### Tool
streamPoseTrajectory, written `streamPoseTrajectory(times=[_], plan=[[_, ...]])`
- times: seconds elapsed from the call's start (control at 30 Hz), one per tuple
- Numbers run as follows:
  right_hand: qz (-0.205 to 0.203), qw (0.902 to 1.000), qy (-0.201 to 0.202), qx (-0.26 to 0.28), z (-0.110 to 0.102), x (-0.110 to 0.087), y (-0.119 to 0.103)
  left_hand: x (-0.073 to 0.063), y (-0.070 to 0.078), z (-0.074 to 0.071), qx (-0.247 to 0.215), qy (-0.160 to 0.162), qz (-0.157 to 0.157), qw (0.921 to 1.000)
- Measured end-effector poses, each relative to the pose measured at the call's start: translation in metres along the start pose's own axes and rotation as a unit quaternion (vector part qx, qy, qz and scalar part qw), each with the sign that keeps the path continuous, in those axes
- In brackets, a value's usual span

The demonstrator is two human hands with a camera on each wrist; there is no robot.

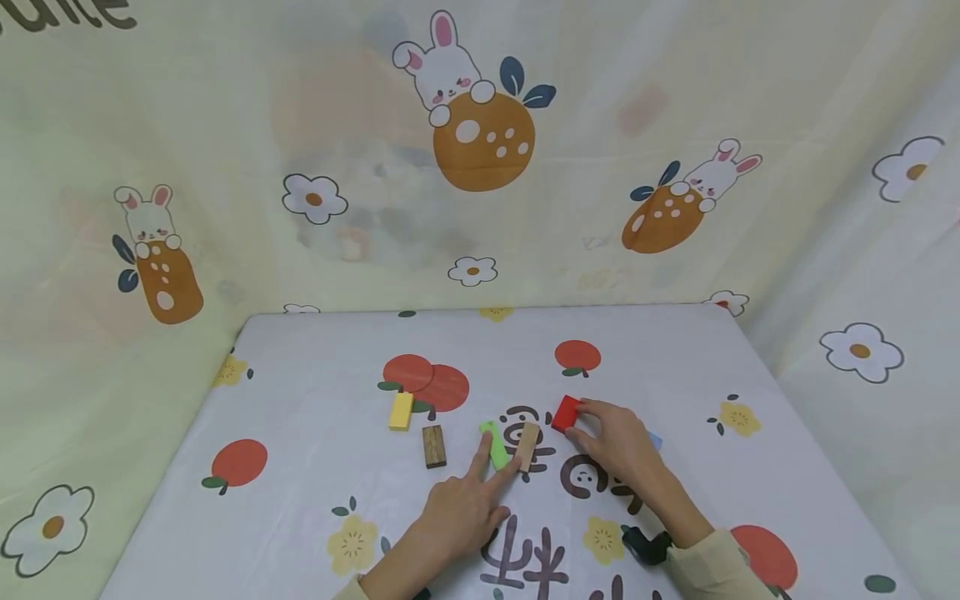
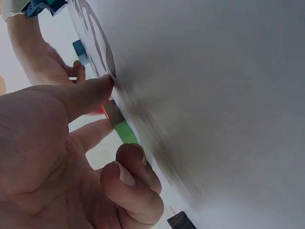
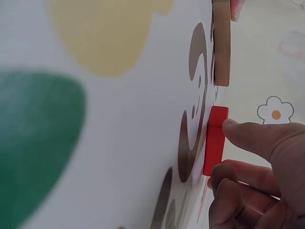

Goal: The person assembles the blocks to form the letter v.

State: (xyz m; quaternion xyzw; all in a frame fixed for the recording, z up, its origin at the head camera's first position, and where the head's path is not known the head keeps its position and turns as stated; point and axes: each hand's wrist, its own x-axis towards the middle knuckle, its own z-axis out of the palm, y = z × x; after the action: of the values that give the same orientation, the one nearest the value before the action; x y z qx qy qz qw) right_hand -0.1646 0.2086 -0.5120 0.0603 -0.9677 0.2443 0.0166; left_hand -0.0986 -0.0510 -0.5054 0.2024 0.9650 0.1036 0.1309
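Observation:
My left hand (image 1: pixel 459 512) reaches in from the front with two fingers extended. One fingertip touches the green block (image 1: pixel 497 448), and the other touches the light wooden block (image 1: pixel 528 446) beside it. In the left wrist view, the remaining fingers (image 2: pixel 133 186) are curled in, holding nothing. To the right, my right hand (image 1: pixel 618 446) pinches a red block (image 1: pixel 566 413) between thumb and fingers; the right wrist view shows the red block (image 3: pixel 215 143) lying at the cloth surface. A blue block (image 1: pixel 656 440) is mostly hidden behind the right hand.
Left of the green block stands a dark brown wooden block (image 1: pixel 434 447), with a yellow block (image 1: pixel 401 412) farther back. A printed white cloth (image 1: pixel 300 517) covers the table. Behind it hangs a patterned curtain (image 1: pixel 360 267). A dark strapped device (image 1: pixel 647 546) sits at the right wrist.

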Motion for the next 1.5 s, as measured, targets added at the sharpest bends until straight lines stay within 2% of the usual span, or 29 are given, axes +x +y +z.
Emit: streamPoseTrajectory(times=[1.13, 1.5], plan=[[-0.007, 0.9997, -0.021, -0.002, 0.01, 0.016, -0.018, 0.002, 0.0, 0.002, 0.012, -0.006, 0.0, 0.9999], [-0.03, 0.9993, -0.024, -0.004, 0.012, 0.019, -0.019, 0.001, 0.001, -0.001, 0.015, -0.002, -0.003, 0.9999]])
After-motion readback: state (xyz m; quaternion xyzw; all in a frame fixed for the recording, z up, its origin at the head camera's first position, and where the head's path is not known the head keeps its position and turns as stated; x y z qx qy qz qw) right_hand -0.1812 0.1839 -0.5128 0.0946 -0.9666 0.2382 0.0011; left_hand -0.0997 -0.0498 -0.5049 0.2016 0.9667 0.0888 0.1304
